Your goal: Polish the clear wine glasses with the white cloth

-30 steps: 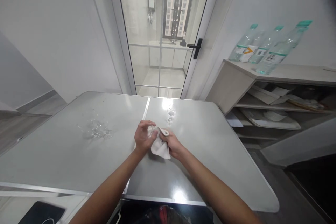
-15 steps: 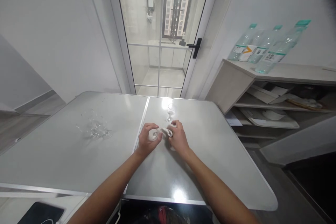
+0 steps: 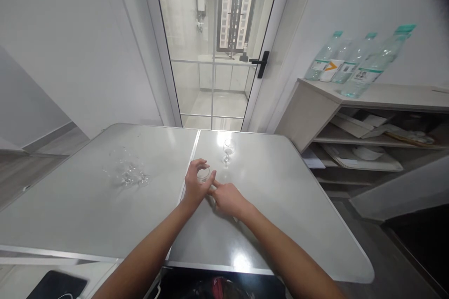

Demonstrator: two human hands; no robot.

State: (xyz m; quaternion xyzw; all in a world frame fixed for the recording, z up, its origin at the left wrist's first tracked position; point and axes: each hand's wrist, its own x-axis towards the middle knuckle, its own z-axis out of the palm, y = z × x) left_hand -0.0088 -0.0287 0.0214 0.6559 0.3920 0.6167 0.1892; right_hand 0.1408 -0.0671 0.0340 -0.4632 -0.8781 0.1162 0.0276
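Note:
My left hand (image 3: 197,184) is closed round the bowl of a clear stemmed glass (image 3: 203,174), thumb on one side and fingers on the other. Close beside it, my right hand (image 3: 228,199) reaches in under the left thumb, its fingertips at the lower part of the glass. A white cloth (image 3: 235,218) is mostly hidden beneath the right hand; only a small edge shows. Just beyond both hands a second stemmed glass (image 3: 228,152) stands upright on the table. To the left, several clear glasses (image 3: 129,175) are grouped together, their outlines hard to separate.
The grey table (image 3: 280,196) has a pale seam running across it. A shelf unit (image 3: 322,98) at the right bears several plastic bottles (image 3: 365,74). A glass door (image 3: 210,74) stands behind the table, and a dark device (image 3: 58,285) lies at the lower left.
My right hand has moved down and left, under the left thumb, taking the white cloth largely out of sight. The glass in my left hand has tilted and shifted slightly away from me.

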